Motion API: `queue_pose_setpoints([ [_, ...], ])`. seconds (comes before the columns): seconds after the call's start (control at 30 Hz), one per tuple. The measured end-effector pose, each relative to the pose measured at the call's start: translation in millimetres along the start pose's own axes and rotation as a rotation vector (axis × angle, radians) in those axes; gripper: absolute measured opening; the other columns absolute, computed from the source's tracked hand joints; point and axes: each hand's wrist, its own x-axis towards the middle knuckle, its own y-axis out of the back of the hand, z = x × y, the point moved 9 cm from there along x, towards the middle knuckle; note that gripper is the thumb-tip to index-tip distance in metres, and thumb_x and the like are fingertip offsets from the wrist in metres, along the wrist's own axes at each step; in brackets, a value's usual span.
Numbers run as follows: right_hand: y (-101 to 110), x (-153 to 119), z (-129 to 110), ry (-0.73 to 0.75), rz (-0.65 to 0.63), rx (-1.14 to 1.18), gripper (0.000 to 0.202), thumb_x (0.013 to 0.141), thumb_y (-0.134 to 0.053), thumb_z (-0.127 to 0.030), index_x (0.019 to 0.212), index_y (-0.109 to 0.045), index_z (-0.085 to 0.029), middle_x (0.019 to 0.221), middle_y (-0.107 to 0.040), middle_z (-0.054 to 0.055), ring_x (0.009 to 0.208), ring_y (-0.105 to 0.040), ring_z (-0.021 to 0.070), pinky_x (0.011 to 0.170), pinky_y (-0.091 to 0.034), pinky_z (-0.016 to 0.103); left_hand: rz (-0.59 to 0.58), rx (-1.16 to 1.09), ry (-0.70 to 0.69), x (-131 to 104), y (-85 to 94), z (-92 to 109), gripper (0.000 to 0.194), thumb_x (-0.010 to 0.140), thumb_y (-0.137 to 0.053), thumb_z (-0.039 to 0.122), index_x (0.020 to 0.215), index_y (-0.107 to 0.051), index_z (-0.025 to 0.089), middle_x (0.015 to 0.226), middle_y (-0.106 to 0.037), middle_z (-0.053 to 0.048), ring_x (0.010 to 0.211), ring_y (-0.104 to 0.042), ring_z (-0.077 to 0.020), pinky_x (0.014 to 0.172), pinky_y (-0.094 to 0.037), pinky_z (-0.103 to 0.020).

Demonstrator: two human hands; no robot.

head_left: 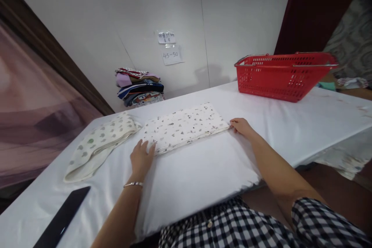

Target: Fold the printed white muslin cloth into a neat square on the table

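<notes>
A white cloth with a small dark print (183,126) lies folded into a long flat rectangle in front of me. My left hand (142,159) rests at its near left corner, fingertips spread and touching the edge. At the near right corner, my right hand (240,127) has thumb and fingers pinched on the cloth's edge. To the left lies a second folded cloth, cream with grey spots and one green mark (101,141), with its near end loosely doubled over. Neither hand touches that one.
A red plastic basket (270,79) stands at the back right of the white-covered table (200,186). Several folded fabrics form a stack (141,87) by the wall. A flat dark object (64,217) lies front left. Handwritten paper signs (171,55) hang on the wall.
</notes>
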Motion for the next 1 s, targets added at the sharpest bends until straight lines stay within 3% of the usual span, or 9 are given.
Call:
queue_pose_setpoints([
  [0.1,-1.4,-0.6,-2.0,-0.009,-0.013,0.031,0.025,0.082,-0.052,-0.023,0.097,-0.069,-0.014,0.083,-0.073,0.008,0.043,-0.053,0.0085,0.038,-0.036,0.021,-0.01,0.021,-0.204,3.3,-2.5,68.6,0.043,0.09,-0.045,0.044,0.12,-0.06,0.016,0.142,-0.048,-0.012,0.132,-0.043,-0.0267,0.113,-0.031,-0.043],
  [0.23,3.5,0.9,-3.0,0.003,0.023,-0.044,0.023,0.082,-0.052,-0.019,0.095,-0.07,-0.014,0.082,-0.073,0.006,0.042,-0.052,0.0068,0.042,-0.038,0.019,-0.177,-0.06,-0.464,-12.4,-36.4,185.6,0.041,0.091,-0.048,0.042,0.125,-0.057,0.021,0.143,-0.048,-0.008,0.132,-0.042,-0.0252,0.112,-0.031,-0.043],
  [0.33,4.6,2.3,-0.3,0.001,0.024,-0.057,0.025,0.081,-0.051,-0.015,0.099,-0.069,-0.012,0.082,-0.073,0.006,0.041,-0.051,0.0055,0.045,-0.039,0.018,-0.218,-0.138,-0.62,-32.1,-62.1,265.1,0.039,0.09,-0.053,0.04,0.124,-0.057,0.021,0.136,-0.054,-0.007,0.126,-0.046,-0.0242,0.108,-0.033,-0.043],
  [0.4,3.1,3.3,1.0,0.007,0.009,-0.051,0.028,0.081,-0.051,-0.013,0.104,-0.067,-0.011,0.081,-0.073,0.005,0.042,-0.052,0.0058,0.045,-0.039,0.018,-0.231,-0.152,-0.708,-43.4,-79.3,305.7,0.036,0.086,-0.06,0.04,0.116,-0.06,0.02,0.127,-0.059,-0.007,0.118,-0.051,-0.0232,0.102,-0.038,-0.039],
  [0.47,0.8,4.4,1.7,0.018,-0.014,-0.043,0.03,0.081,-0.05,-0.013,0.107,-0.066,-0.011,0.079,-0.073,0.005,0.043,-0.053,0.0064,0.044,-0.039,0.018,-0.237,-0.133,-0.76,-49.4,-95.6,332.6,0.033,0.084,-0.063,0.042,0.108,-0.062,0.02,0.116,-0.062,-0.007,0.111,-0.053,-0.0237,0.095,-0.041,-0.039],
  [0.53,-1.0,5.6,1.5,0.034,-0.034,-0.037,0.03,0.082,-0.05,-0.012,0.107,-0.066,-0.011,0.078,-0.072,0.004,0.043,-0.053,0.0064,0.045,-0.04,0.017,-0.24,-0.101,-0.759,-48.9,-109.5,345.8,0.028,0.084,-0.063,0.041,0.101,-0.063,0.019,0.108,-0.062,-0.007,0.106,-0.053,-0.0239,0.091,-0.042,-0.038],
  [0.67,-1.2,6.6,1.1,0.046,-0.054,-0.028,0.029,0.082,-0.051,-0.013,0.105,-0.067,-0.012,0.075,-0.072,0.003,0.041,-0.051,0.006,0.044,-0.039,0.018,-0.275,-0.081,-0.696,-39.3,-125.6,348.9,0.019,0.09,-0.054,0.034,0.096,-0.064,0.019,0.104,-0.062,-0.007,0.103,-0.053,-0.0227,0.086,-0.042,-0.036],
  [0.87,-6.9,4.8,2.4,-0.016,-0.1,0.092,0.018,0.083,-0.054,-0.02,0.091,-0.069,-0.014,0.079,-0.072,0.006,0.041,-0.054,0.008,0.036,-0.034,0.02,-0.322,-0.156,-0.516,-23.6,-127.7,340.5,0.023,0.093,-0.047,0.032,0.096,-0.065,0.018,0.1,-0.064,-0.007,0.098,-0.056,-0.0203,0.084,-0.042,-0.032],
  [1.0,-20.3,0.4,2.1,-0.09,-0.164,0.261,0.018,0.087,-0.053,-0.026,0.088,-0.065,-0.013,0.078,-0.071,0.007,0.041,-0.057,0.0085,0.033,-0.03,0.019,-0.323,-0.221,-0.482,-22.6,-126.6,339.3,0.022,0.092,-0.049,0.032,0.094,-0.066,0.018,0.099,-0.065,-0.007,0.096,-0.057,-0.0197,0.084,-0.043,-0.031],
])
